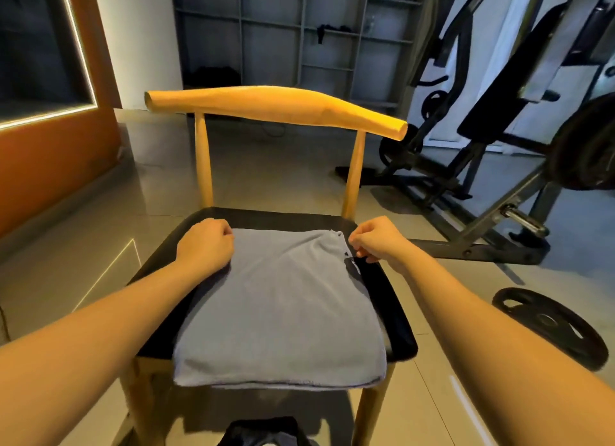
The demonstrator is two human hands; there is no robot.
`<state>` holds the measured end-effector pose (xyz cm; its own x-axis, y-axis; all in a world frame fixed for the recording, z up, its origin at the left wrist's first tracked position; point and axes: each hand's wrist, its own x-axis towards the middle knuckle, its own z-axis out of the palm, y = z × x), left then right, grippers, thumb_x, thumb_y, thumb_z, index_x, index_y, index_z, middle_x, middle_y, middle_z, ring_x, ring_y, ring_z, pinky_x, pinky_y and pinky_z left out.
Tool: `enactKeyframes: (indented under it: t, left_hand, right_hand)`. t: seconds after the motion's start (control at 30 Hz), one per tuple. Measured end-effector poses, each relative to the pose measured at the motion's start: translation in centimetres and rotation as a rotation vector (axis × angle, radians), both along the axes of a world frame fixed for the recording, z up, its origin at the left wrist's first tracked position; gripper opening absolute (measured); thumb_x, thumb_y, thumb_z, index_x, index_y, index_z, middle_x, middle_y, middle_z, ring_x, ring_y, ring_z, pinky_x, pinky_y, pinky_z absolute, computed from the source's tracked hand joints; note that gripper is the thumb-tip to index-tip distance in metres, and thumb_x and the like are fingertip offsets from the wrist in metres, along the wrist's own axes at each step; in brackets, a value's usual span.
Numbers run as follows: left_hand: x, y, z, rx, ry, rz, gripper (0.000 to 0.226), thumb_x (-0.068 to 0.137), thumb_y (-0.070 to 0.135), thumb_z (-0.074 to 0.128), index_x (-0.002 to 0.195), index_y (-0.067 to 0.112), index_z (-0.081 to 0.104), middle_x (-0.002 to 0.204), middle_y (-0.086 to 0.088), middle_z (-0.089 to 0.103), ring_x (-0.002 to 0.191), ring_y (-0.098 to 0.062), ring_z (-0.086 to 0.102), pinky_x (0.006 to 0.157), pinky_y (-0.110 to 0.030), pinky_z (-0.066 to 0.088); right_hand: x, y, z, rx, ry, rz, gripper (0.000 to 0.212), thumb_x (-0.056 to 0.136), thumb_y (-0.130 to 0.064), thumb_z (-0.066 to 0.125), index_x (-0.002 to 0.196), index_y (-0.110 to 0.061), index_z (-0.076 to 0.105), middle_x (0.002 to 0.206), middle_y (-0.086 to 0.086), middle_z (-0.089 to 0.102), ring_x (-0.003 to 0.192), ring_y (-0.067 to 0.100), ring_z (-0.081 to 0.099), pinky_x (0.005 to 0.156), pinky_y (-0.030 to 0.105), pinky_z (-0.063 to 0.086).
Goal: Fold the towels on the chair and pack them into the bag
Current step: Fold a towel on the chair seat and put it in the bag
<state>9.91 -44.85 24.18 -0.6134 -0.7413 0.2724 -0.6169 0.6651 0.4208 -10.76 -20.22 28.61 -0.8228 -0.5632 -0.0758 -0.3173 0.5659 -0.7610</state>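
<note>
On the chair's [276, 107] flat black seat [382, 279] lay the towel [279, 305] — soft, fuzzy and grey-blue. It was folded into a thick, nearly square pad with more than one layer showing along its near edge. That near edge hung a little past the front of the seat. A few gentle wrinkles ran across the top, and a small dark tag stuck out at the far right side.

Both hands were at the far end of the towel, well apart from each other. The left hand [204, 242] was curled over the far left corner, gripping it. The right hand [377, 239] pinched the cloth at the far right corner, with its fingers bent in tight.

The chair had a smooth, rounded wooden back bar on two thin wooden posts. It stood on a shiny tiled floor [283, 176]. A round black weight plate [549, 325] lay flat on the floor to the right — near the chair but not touching it.
</note>
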Motion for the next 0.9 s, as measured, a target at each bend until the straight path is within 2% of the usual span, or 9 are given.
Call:
enactKeyframes:
  t: [0.07, 0.17, 0.27, 0.37, 0.43, 0.57, 0.67, 0.77, 0.9]
  left_hand:
    - [-1.2, -2.5, -0.1, 0.098, -0.019, 0.123, 0.016, 0.099, 0.034, 0.061, 0.093, 0.022, 0.070, 0.098, -0.003, 0.069, 0.086, -0.026, 0.060, 0.072, -0.037, 0.048]
    - [-2.4, -5.4, -0.1, 0.330, 0.012, 0.194, 0.028, 0.093, 0.040, 0.071, 0.091, 0.012, 0.073, 0.093, -0.010, 0.071, 0.083, -0.029, 0.063, 0.076, -0.040, 0.054]
    - [-3.2, -6.7, 0.0, 0.505, 0.089, 0.159, 0.028, 0.087, 0.031, 0.080, 0.088, 0.003, 0.076, 0.090, -0.015, 0.072, 0.085, -0.029, 0.065, 0.085, -0.045, 0.055]
    - [-3.6, -7.5, 0.2, 0.585, 0.104, 0.149, 0.021, 0.081, 0.018, 0.086, 0.089, 0.000, 0.077, 0.092, -0.018, 0.073, 0.090, -0.034, 0.069, 0.089, -0.048, 0.058]
    - [-3.7, -7.8, 0.3, 0.610, 0.090, 0.148, 0.020, 0.083, 0.015, 0.084, 0.091, -0.001, 0.076, 0.093, -0.020, 0.073, 0.091, -0.035, 0.070, 0.089, -0.047, 0.058]
    - [-3.8, -8.4, 0.3, 0.598, 0.085, 0.154, 0.018, 0.091, 0.016, 0.076, 0.098, 0.001, 0.072, 0.098, -0.018, 0.069, 0.091, -0.031, 0.065, 0.080, -0.042, 0.053]
    - [-3.6, -8.9, 0.2, 0.567, 0.057, 0.158, 0.017, 0.093, 0.017, 0.073, 0.097, 0.002, 0.069, 0.097, -0.018, 0.068, 0.093, -0.032, 0.064, 0.082, -0.044, 0.052]
    - [-3.8, -8.9, -0.1, 0.522, 0.009, 0.137, 0.016, 0.093, 0.019, 0.073, 0.092, 0.004, 0.071, 0.093, -0.016, 0.068, 0.091, -0.031, 0.064, 0.087, -0.046, 0.054]
    - [-4.4, -8.6, 0.0, 0.500, -0.005, 0.063, 0.019, 0.091, 0.028, 0.076, 0.091, 0.010, 0.072, 0.091, -0.011, 0.068, 0.089, -0.025, 0.062, 0.082, -0.043, 0.056]
  right_hand:
    - [-1.9, -2.4, -1.1, 0.011, 0.009, -0.032, 0.014, 0.091, -0.005, 0.062, 0.090, 0.001, 0.075, 0.083, 0.019, 0.071, 0.072, 0.024, 0.065, 0.068, 0.038, 0.060]
    - [-3.8, -5.4, -2.3, 0.031, 0.031, -0.057, 0.018, 0.093, -0.018, 0.070, 0.088, -0.001, 0.072, 0.083, 0.015, 0.070, 0.071, 0.023, 0.065, 0.065, 0.036, 0.058]
    - [-4.9, -7.6, -3.1, 0.034, 0.023, -0.078, 0.024, 0.089, -0.028, 0.075, 0.083, -0.007, 0.065, 0.078, 0.008, 0.066, 0.071, 0.021, 0.064, 0.060, 0.032, 0.053]
    - [-5.4, -8.5, -3.4, 0.095, 0.006, -0.084, 0.024, 0.084, -0.023, 0.076, 0.097, -0.007, 0.064, 0.092, 0.010, 0.068, 0.081, 0.022, 0.068, 0.068, 0.034, 0.060]
    - [-5.7, -8.5, -3.2, 0.095, -0.036, -0.093, 0.023, 0.084, -0.015, 0.071, 0.103, -0.005, 0.061, 0.096, 0.013, 0.066, 0.082, 0.024, 0.066, 0.065, 0.033, 0.058]
    - [-6.9, -7.5, -2.4, 0.076, -0.167, -0.134, 0.019, 0.091, -0.014, 0.066, 0.102, -0.003, 0.056, 0.080, 0.011, 0.052, 0.063, 0.020, 0.049, 0.049, 0.028, 0.039]
    - [-7.4, -6.3, -2.2, 0.153, -0.226, -0.184, 0.012, 0.096, -0.014, 0.062, 0.099, -0.004, 0.055, 0.079, 0.011, 0.048, 0.062, 0.020, 0.044, 0.049, 0.029, 0.036]
    - [-7.7, -5.7, -2.1, 0.243, -0.250, -0.157, 0.017, 0.102, -0.013, 0.056, 0.087, -0.005, 0.054, 0.073, 0.010, 0.044, 0.056, 0.016, 0.037, 0.042, 0.025, 0.032]
    - [-8.0, -6.7, -2.3, 0.144, -0.200, -0.125, 0.008, 0.100, -0.012, 0.055, 0.097, -0.004, 0.055, 0.075, 0.011, 0.049, 0.057, 0.017, 0.043, 0.046, 0.023, 0.035]
